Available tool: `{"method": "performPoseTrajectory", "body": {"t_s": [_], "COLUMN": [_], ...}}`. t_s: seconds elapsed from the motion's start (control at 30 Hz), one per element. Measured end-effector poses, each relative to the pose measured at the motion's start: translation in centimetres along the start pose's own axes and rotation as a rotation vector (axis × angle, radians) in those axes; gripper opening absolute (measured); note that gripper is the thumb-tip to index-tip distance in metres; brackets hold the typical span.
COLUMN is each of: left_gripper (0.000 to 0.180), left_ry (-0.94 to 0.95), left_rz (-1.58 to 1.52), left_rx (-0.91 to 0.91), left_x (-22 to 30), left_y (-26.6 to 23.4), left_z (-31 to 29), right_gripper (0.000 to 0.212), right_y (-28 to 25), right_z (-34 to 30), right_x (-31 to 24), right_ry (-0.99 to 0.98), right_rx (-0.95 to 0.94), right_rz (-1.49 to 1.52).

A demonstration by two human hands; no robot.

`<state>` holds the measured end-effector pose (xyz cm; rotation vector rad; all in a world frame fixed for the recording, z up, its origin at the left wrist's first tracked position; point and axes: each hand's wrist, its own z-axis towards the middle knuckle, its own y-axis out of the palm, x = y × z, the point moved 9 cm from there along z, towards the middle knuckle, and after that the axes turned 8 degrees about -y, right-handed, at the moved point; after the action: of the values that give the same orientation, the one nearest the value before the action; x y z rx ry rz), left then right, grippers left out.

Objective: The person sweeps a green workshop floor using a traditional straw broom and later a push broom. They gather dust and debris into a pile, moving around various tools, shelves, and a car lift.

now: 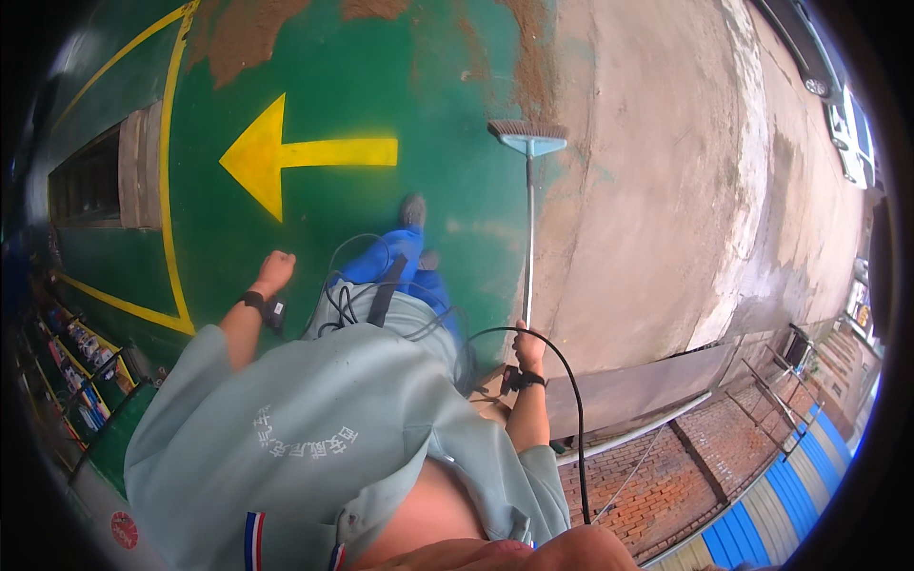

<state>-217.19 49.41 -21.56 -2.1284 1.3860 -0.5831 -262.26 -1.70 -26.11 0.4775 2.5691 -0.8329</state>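
Observation:
My right hand [529, 350] is wrapped round the upper end of a broom's thin pale handle [529, 238]. The broom head [529, 141], light blue with dark bristles, rests on the ground ahead, near where green floor meets bare concrete. Out to my left side hangs my left hand [276, 273], its fingers curled in with nothing visible in them. Both wrists carry a dark strap with a small device. Black cables [352, 309] loop about my waist, and one thicker cable [576, 409] arcs past my right forearm.
Brown dirt [535, 67] lies beyond the broom head, with more dirt [243, 38] at the far left. A yellow arrow [333, 152] marks the green floor [314, 57]. A brick wall [638, 495] stands at lower right, shelves [81, 371] at left, parked cars [847, 124] at far right.

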Motion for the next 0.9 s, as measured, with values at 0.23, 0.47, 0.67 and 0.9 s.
{"method": "performPoseTrajectory", "body": {"t_s": [0.23,0.47,0.67,0.9], "left_gripper": [0.032,0.032,0.034,0.018], "left_ry": [0.163,-0.092,-0.334,-0.147], "left_rz": [0.041,0.141,-0.118,0.255], "left_rx": [0.178,0.226,0.288,0.148], "left_x": [7.5,4.7,1.3,0.0], "left_y": [-4.7,-7.3,-1.9,11.0], "left_z": [0.9,1.0,-2.3,-10.4], "right_gripper": [0.035,0.024,0.035,0.02], "right_y": [-0.3,3.8,4.3,4.9], "right_z": [-0.2,13.3,31.9,56.1], "right_x": [5.5,-2.8,-19.0,-54.0], "right_ry": [0.15,0.103,0.067,-0.697], "right_rx": [-0.054,-0.231,-0.276,-0.322], "right_rz": [-0.073,-0.152,-0.225,-0.921]}}
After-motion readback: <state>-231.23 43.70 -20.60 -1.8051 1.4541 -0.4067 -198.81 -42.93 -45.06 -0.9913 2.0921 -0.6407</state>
